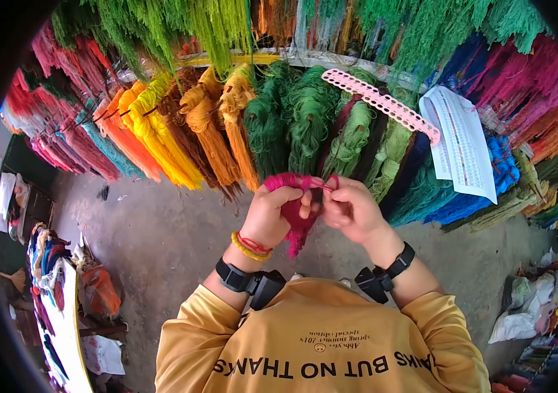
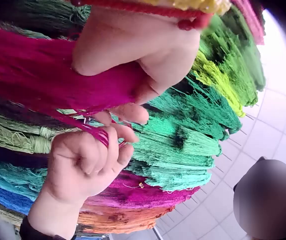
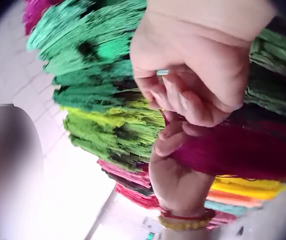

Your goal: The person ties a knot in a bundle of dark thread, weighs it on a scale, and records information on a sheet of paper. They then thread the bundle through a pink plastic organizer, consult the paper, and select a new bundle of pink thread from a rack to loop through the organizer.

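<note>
A skein of magenta yarn [image 1: 297,237] hangs below my left hand [image 1: 270,213], which grips its upper part with bent fingers. My right hand [image 1: 352,208], close beside it, pinches a few magenta strands [image 2: 99,134] drawn off the skein. Between the two hands these strands run short and loop over the right fingers. In the right wrist view a small pale, shiny piece [image 3: 163,72] shows at the right hand's curled fingers; what it is I cannot tell. The skein's gripped part is partly hidden behind the left fingers.
Yellow, orange and brown skeins [image 1: 161,131] and green skeins [image 1: 308,118] hang from a rail just ahead. A pink strip with holes [image 1: 384,105] and printed sheets [image 1: 459,147] lie over them at right. A white-topped table [image 1: 69,321] with yarn stands at left above concrete floor [image 1: 161,249].
</note>
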Tool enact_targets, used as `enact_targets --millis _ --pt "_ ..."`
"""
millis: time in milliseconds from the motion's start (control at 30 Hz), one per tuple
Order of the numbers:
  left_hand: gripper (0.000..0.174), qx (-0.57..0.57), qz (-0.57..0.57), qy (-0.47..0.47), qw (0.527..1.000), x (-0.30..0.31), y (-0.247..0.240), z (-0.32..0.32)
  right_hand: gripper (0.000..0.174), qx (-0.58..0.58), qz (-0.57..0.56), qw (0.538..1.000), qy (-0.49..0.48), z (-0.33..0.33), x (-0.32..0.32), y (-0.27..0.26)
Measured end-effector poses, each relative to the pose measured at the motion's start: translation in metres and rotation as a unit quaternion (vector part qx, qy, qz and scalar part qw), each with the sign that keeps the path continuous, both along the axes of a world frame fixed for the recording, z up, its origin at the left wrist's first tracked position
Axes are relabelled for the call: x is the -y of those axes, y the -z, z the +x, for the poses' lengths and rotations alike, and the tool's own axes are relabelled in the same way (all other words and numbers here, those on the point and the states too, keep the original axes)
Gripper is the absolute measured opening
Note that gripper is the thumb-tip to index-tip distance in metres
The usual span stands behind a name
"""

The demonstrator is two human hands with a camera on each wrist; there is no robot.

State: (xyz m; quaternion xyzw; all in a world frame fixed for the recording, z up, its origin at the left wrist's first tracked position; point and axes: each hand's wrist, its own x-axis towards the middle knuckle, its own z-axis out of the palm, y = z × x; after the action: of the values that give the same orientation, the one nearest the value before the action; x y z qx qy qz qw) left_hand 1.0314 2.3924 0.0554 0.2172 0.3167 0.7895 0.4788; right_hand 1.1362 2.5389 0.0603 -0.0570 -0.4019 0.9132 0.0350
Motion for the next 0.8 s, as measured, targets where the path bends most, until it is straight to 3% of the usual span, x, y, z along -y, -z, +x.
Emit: enact_targets --millis 67,100,167,233,267,300,367,400,500,633,800 --pt "0.035 0.023 0.013 0.033 0.999 0.002 0.001 -0.002 0.023 -0.103 -0.149 0.976 -0.120 -0.001 -0.007 -0.007" --pt "0.036 0.050 0.018 0.034 0.998 0.004 0.000 -0.001 0.032 -0.123 -0.195 0.973 -0.008 0.007 -0.007 -0.022" --pt "0.037 0.095 0.009 0.018 0.995 0.004 -0.008 0.003 0.031 -0.138 -0.146 0.980 -0.009 0.006 -0.014 -0.029" --pt "0.038 0.129 -0.019 -0.021 0.991 0.002 -0.020 0.010 0.030 -0.014 0.089 0.996 0.015 0.003 -0.011 -0.025" --pt "0.041 0.107 -0.006 -0.012 0.994 0.000 -0.018 0.010 0.030 0.048 0.206 0.977 0.026 0.001 -0.007 -0.023" --pt "0.045 0.086 0.007 -0.003 0.996 -0.001 -0.013 0.009 0.026 -0.007 0.290 0.955 0.061 -0.001 0.005 -0.020" --pt "0.048 0.048 0.008 0.009 0.999 -0.002 -0.006 0.008 0.017 0.007 0.477 0.878 0.043 -0.002 0.010 -0.015" --pt "0.048 0.032 -0.005 0.012 0.999 -0.001 -0.004 0.006 0.015 0.007 0.419 0.907 0.052 -0.002 0.016 -0.017" --pt "0.046 0.036 -0.006 -0.002 0.999 0.002 -0.008 0.007 0.014 -0.007 0.425 0.903 0.060 -0.004 0.009 -0.003" --pt "0.038 0.051 -0.023 -0.075 0.996 0.001 -0.012 0.010 0.010 -0.021 0.350 0.935 0.057 -0.001 0.009 -0.009" --pt "0.036 0.035 -0.015 -0.071 0.997 -0.002 -0.009 0.011 0.008 -0.024 0.307 0.950 0.053 0.000 0.006 -0.005"
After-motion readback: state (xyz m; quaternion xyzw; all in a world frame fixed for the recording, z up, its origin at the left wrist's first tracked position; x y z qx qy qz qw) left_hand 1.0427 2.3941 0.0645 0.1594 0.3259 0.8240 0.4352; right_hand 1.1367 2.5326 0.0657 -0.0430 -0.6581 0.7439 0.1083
